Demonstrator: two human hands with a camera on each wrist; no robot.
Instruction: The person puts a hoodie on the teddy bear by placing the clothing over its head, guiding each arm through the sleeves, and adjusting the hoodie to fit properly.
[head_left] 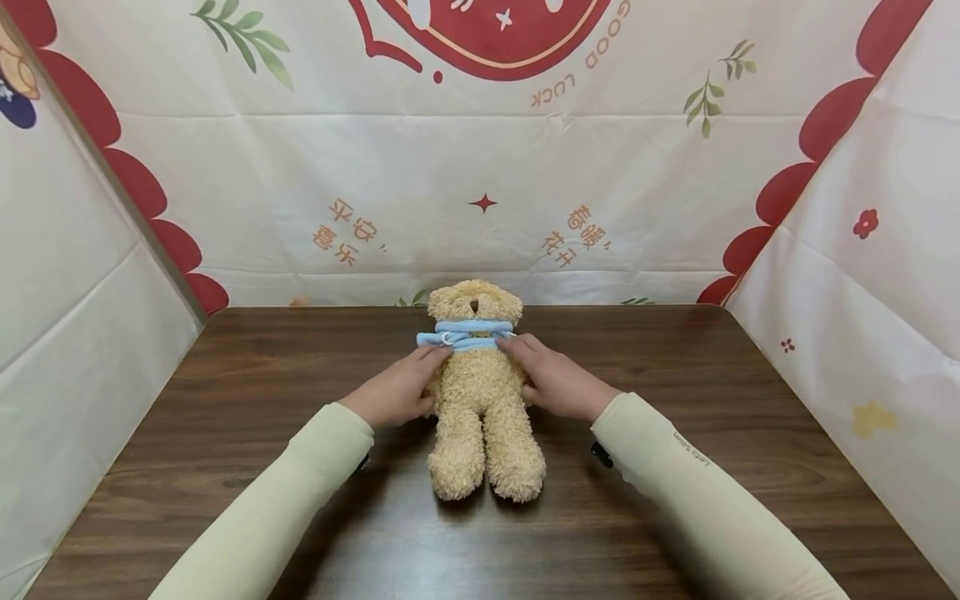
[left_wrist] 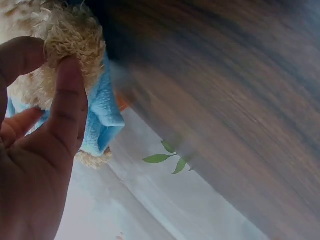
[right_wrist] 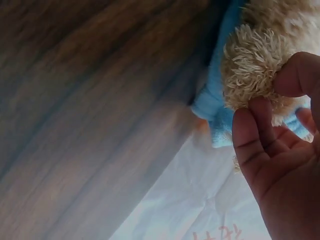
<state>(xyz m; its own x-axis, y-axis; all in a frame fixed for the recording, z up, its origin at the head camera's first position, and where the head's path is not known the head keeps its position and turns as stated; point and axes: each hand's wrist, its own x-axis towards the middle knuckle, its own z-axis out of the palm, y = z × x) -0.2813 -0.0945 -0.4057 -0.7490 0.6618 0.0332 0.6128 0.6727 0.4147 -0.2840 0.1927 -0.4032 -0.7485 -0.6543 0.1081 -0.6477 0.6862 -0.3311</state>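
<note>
A teddy bear (head_left: 482,383) with light brown fur lies on the dark wooden surface (head_left: 300,358), near the middle of its far edge; the head is at this edge and the two legs point towards the near edge. Around its neck and upper chest there is a light blue garment (head_left: 472,326). The left hand (head_left: 400,385) is at the bear's side towards the left edge of the surface, and its fingers (left_wrist: 70,102) pinch a furry part. The right hand (head_left: 558,379) is at the opposite side, also with the thumb and fingers pinching the fur. Both hands reach up to the garment. Pale sleeves (head_left: 262,500) cover both forearms. Behind the far edge hangs a white printed cloth (head_left: 480,150).
</note>
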